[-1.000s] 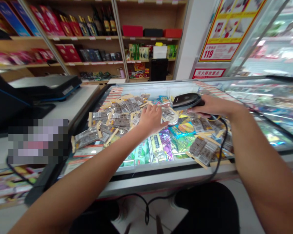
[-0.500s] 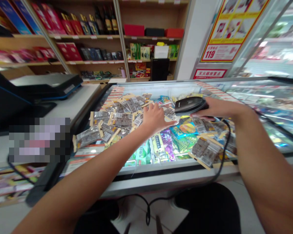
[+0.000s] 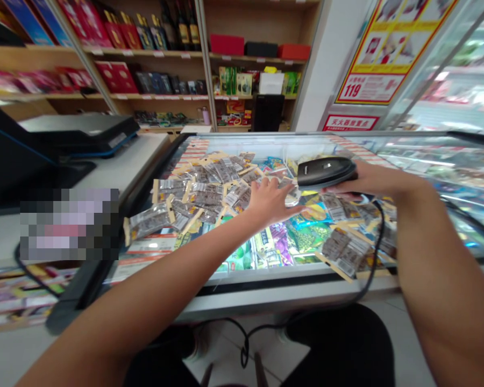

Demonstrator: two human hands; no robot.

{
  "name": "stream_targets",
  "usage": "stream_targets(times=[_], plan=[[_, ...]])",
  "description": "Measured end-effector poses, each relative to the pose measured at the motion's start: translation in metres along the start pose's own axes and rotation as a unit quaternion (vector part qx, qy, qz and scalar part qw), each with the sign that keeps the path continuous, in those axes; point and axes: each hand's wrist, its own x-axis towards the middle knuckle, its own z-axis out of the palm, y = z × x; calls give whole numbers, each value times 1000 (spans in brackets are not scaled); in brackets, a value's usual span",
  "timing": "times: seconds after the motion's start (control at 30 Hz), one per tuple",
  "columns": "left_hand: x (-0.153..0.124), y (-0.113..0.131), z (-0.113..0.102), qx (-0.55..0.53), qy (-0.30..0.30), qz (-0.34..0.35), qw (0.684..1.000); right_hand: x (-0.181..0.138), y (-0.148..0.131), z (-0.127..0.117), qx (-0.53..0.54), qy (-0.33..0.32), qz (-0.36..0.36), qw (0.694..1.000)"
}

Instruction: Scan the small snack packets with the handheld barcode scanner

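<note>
My right hand (image 3: 367, 180) grips a black barcode scanner (image 3: 326, 171), whose head points left over the glass top. My left hand (image 3: 271, 203) is open, thumb and fingers spread, just left of and below the scanner's head. A clear packet (image 3: 293, 194) lies by its fingertips; whether they touch it I cannot tell. Small clear packets of brown food (image 3: 204, 194) with tan edges are heaped to the left of this hand. More such packets (image 3: 344, 250) lie below and right of the scanner. Colourful snack bags (image 3: 306, 236) show through the glass beneath.
The glass-topped freezer (image 3: 242, 305) stands right before my knees. The scanner's cable (image 3: 377, 252) hangs over its front edge and loops by my legs. On the left a counter (image 3: 143, 153) carries a flat black scale (image 3: 84, 131). Shelves (image 3: 145, 54) with bottles and boxes line the back.
My left hand has shifted slightly right, its fingers now spread wider. The scanner in my right hand has moved a little right too. The view has shifted slightly.
</note>
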Motion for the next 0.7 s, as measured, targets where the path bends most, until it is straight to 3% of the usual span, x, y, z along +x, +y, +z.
stream_targets(times=[0.27,0.47,0.7], plan=[[-5,-19,-8,-43,-19,51,998,-1,1,-1,-34,-53,15,998],[-7,-43,-21,-32,3,112,993,3,2,4,-50,-94,5,994],[-8,-60,-33,-15,54,142,988,3,-15,9,-71,-55,-29,995]])
